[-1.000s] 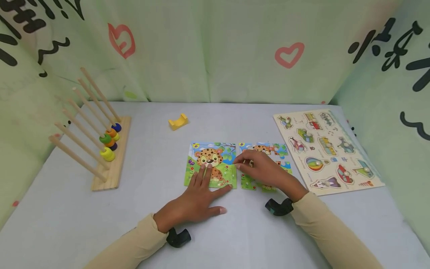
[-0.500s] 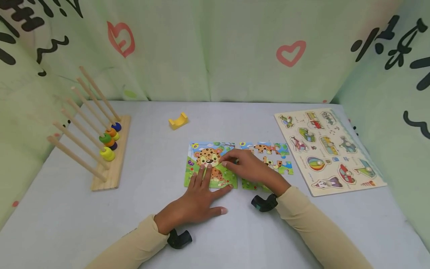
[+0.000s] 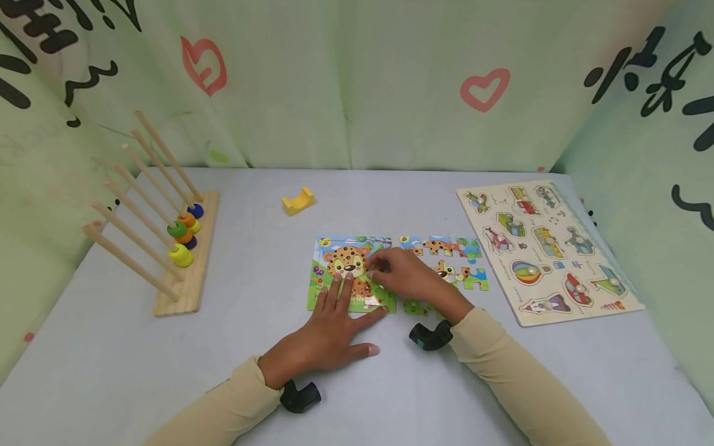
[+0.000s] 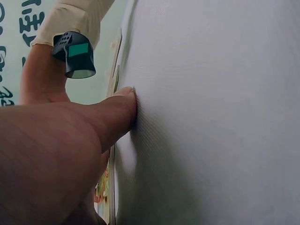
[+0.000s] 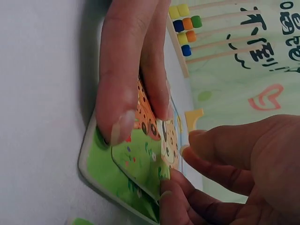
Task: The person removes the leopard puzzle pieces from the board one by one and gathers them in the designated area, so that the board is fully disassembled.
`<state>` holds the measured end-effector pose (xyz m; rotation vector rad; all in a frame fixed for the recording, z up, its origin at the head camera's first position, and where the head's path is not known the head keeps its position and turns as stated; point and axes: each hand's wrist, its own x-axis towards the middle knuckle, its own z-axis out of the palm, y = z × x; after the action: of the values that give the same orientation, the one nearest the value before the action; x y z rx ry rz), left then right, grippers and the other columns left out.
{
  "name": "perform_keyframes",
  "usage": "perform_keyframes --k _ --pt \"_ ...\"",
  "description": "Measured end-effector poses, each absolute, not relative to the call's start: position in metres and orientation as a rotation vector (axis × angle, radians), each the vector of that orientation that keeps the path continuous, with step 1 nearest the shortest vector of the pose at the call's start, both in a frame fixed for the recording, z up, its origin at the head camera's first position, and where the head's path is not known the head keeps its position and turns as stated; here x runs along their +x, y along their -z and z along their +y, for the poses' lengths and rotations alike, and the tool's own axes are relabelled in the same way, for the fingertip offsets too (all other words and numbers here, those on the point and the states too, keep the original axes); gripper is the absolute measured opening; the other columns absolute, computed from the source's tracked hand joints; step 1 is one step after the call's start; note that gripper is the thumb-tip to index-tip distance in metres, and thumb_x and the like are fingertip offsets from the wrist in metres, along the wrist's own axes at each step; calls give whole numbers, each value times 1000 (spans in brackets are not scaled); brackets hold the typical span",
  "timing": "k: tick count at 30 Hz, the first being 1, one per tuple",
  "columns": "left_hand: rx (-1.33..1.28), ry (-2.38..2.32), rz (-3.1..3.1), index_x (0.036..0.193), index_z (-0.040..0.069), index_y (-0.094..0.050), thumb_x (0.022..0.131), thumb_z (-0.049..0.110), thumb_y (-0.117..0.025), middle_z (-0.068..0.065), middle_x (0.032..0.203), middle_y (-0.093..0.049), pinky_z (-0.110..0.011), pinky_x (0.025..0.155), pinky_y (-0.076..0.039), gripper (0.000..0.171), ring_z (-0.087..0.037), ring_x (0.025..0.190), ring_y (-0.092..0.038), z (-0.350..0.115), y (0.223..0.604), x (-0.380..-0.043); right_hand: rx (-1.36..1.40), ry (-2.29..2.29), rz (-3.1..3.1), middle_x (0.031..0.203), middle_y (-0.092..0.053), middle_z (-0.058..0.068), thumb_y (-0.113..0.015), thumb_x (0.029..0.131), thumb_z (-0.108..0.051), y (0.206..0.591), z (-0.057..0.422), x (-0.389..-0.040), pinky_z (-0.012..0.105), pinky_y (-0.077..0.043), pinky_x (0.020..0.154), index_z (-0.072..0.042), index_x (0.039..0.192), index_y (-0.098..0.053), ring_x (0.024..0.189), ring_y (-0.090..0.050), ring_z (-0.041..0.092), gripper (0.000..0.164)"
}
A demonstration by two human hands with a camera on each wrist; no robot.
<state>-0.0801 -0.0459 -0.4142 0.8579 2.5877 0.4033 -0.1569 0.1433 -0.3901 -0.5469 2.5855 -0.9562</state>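
Observation:
A leopard jigsaw puzzle [image 3: 333, 254] in a square tray lies on the table's middle in the head view. My left hand [image 3: 320, 337] rests on its lower part, fingers spread and straight; its thumb touches the cloth. My right hand [image 3: 404, 272] is over the puzzle's right side, fingers bent. In the right wrist view, its fingertips grip the edge of a green puzzle piece [image 5: 138, 159], which sits tilted over the tray [image 5: 96, 166]. Part of that piece is hidden by fingers. A second tray with several leopard pieces [image 3: 443, 246] lies just to the right, partly under my right hand.
A wooden peg stand [image 3: 195, 272] with coloured beads stands at the left. A yellow curved block [image 3: 298, 201] lies behind the puzzle. At the right lies a wooden picture board [image 3: 535, 266]. Printed curtains [image 3: 346, 93] enclose the back and sides of the table.
My right hand has moved left from the gap between the two trays to over the leopard puzzle, then stayed nearly still. My left hand has stayed in place.

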Motion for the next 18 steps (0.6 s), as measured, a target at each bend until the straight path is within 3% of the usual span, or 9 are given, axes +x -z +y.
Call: perform_keyframes --k 5,11,18 --pt "863 -398 2592 151 37 -35 95 57 -52 -26 158 9 -61 111 -4 62 -45 142 16 -46 414 -80 -579 976 2574 89 -64 2 -62 94 -9 389 143 -154 33 -47 71 -5 109 -69 78 -57 14 17" --pt "869 -393 2587 151 37 -34 95 57 -51 -26 158 10 -61 111 -4 63 -45 142 17 -46 414 -80 -644 1108 2544 95 -66 3 -62 92 -1 391 147 -152 32 -49 70 -5 109 -72 77 -60 14 20" --pt "865 -390 2581 151 37 -34 95 57 -51 -26 158 10 -62 111 -4 62 -45 142 17 -46 414 -80 -661 1294 2442 97 -71 2 -64 93 -5 402 157 -148 32 -52 77 -5 106 -73 86 -64 14 16"
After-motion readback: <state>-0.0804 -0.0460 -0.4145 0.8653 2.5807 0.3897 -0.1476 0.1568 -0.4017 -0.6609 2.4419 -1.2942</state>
